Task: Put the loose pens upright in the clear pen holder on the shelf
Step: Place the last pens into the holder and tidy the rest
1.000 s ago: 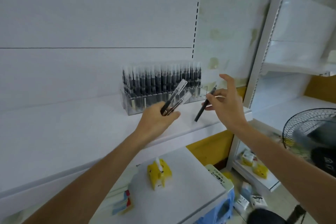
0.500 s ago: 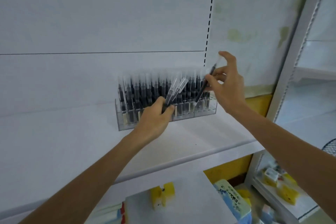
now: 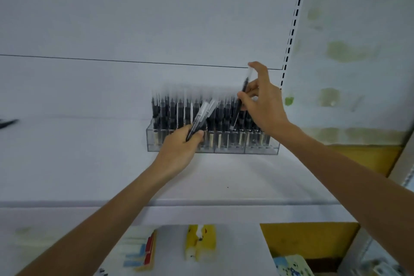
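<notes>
A clear pen holder [image 3: 224, 149] stands on the white shelf [image 3: 89, 163], packed with several upright black pens with clear caps. My left hand [image 3: 179, 152] is in front of the holder's left half and grips two loose pens [image 3: 201, 116] that slant up to the right. My right hand [image 3: 262, 101] is over the holder's right part and pinches one black pen [image 3: 240, 101] nearly upright, its lower tip down among the standing pens.
A dark pen-like thing [image 3: 7, 123] lies at the shelf's far left edge. A slotted upright [image 3: 293, 24] runs up the back wall to the right. Below the shelf lip sit a yellow box [image 3: 200, 242] and a coloured pack [image 3: 145, 251] on a white surface.
My right hand has lifted its pen from beside the holder to above the right part and turned it near upright. My left hand has moved up in front of the holder with its two pens.
</notes>
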Tool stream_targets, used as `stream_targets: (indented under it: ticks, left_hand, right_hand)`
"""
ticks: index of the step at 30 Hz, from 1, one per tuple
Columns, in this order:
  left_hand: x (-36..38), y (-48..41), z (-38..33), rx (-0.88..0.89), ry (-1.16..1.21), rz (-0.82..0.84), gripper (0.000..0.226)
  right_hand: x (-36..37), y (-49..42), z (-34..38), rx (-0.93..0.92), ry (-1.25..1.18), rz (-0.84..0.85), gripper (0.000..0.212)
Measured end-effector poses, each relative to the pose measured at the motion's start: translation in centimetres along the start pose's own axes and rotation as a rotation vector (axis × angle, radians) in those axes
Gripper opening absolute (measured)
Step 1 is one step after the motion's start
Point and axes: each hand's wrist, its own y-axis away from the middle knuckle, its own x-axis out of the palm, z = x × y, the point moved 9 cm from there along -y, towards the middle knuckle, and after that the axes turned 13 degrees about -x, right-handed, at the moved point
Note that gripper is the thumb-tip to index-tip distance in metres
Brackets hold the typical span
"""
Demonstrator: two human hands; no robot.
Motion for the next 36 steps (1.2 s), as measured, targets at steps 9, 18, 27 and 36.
stream_targets:
  ticks: [9, 18, 27, 36]
  left_hand:
    - [1.7, -0.2, -0.2, -0.052, 0.037, -0.016, 0.032]
    - [2.2, 0.0, 0.0, -0.064, 0.067, -0.014, 0.03]
    - [4.3, -0.1, -2.5, -0.053, 0.171, 0.028, 0.031]
    - [3.9, 1.0, -1.7, -0.016, 0.074, -0.006, 0.032]
  right_hand:
    - [0.3, 0.2, -1.2, 0.027, -0.069, 0.125, 0.059]
    - [2.4, 2.5, -0.7, -0.066, 0.211, 0.251, 0.059]
    - [3.3, 3.8, -0.1, 0.252, -0.545, 0.148, 0.042]
    - [-4.1, 0.9, -1.2, 0.202, -0.416, -0.245, 0.043]
